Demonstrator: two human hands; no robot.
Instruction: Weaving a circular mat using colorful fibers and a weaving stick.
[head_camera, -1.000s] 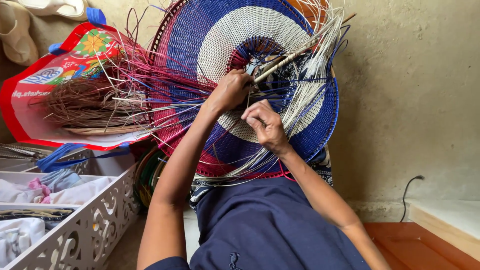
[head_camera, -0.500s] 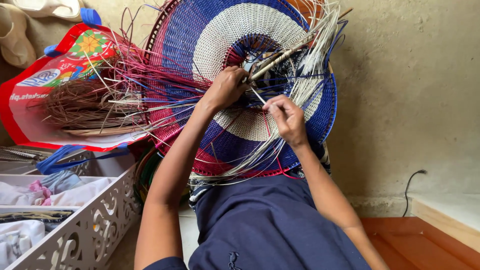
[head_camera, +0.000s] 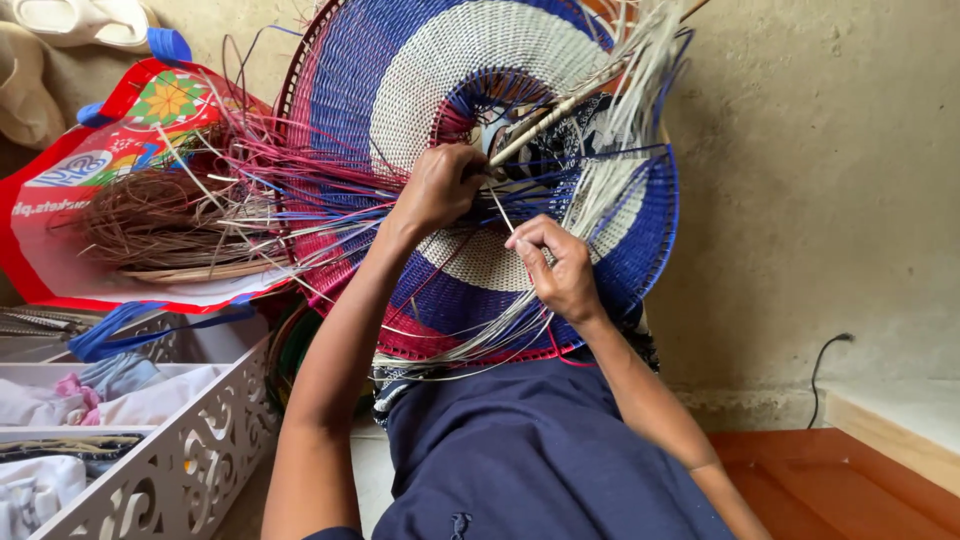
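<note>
Fingers (head_camera: 535, 240) of my right hand (head_camera: 560, 270) pinch a thin pale strand (head_camera: 500, 212) just below the weave's centre, while my left hand (head_camera: 440, 187) is clenched around the wooden stick (head_camera: 545, 122) and loose strands there. Largest in view, the round woven disc (head_camera: 400, 90), banded blue, white and red, stands tilted against my lap before the wall. Left of it lies a red printed bag (head_camera: 60, 180) carrying a bundle of brown fibres (head_camera: 150, 220). Lower left stands a white cut-out organiser box (head_camera: 170, 470).

The round woven mat (head_camera: 480, 120) shows blue, white and pink-red rings; the bag (head_camera: 110, 170) is red with blue handles.
</note>
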